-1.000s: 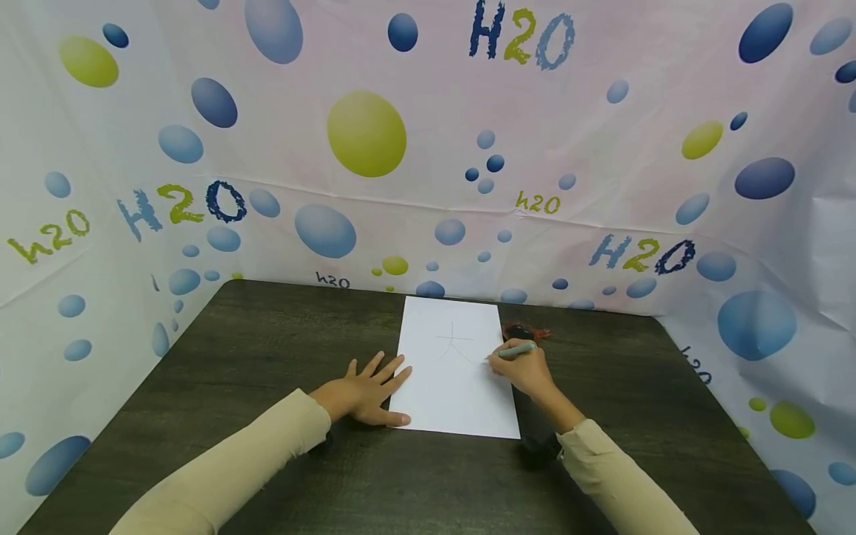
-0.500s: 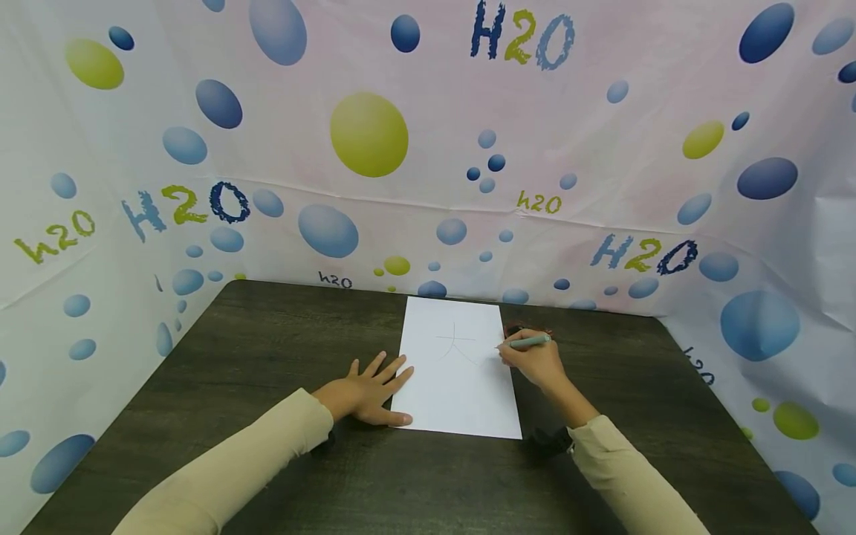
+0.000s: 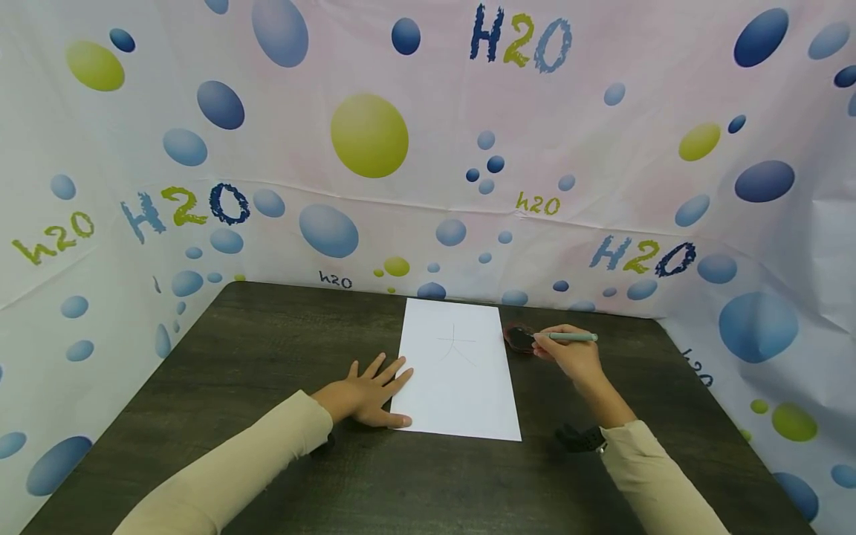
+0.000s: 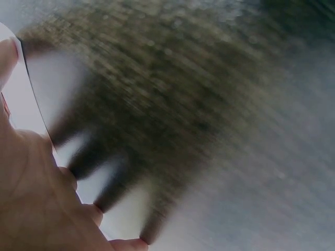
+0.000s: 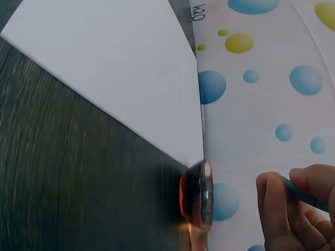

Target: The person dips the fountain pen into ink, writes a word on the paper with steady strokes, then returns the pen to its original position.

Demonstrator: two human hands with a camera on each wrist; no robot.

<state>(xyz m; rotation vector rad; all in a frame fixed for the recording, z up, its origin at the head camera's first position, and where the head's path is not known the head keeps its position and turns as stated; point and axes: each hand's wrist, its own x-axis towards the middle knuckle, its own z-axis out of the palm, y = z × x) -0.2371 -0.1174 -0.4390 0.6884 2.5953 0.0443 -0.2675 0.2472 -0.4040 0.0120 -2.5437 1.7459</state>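
A white sheet of paper (image 3: 461, 401) lies on the dark wooden table. Thin pencil-like lines (image 3: 455, 339) on its upper half form an upright stroke, a crossbar and two slanting strokes below. My left hand (image 3: 366, 394) rests with spread fingers over the sheet's left edge; its palm side fills the lower left of the left wrist view. My right hand (image 3: 574, 360) pinches a pale green pen (image 3: 578, 336), right of the sheet. Beside that hand lies a dark oval item (image 3: 518, 338) with a shiny copper-red rim and handle (image 5: 198, 238), close to the paper's upper right edge.
Behind and around the table (image 3: 301, 319) hangs a white curtain (image 3: 428, 200) printed with blue and green spots and H2O lettering. A black band (image 3: 580, 438) shows at my right wrist, by the beige sleeve (image 3: 658, 475).
My right hand with the pen has moved off the sheet to the right, uncovering the right edge of the paper and the dark oval item. My left hand has stayed in place.
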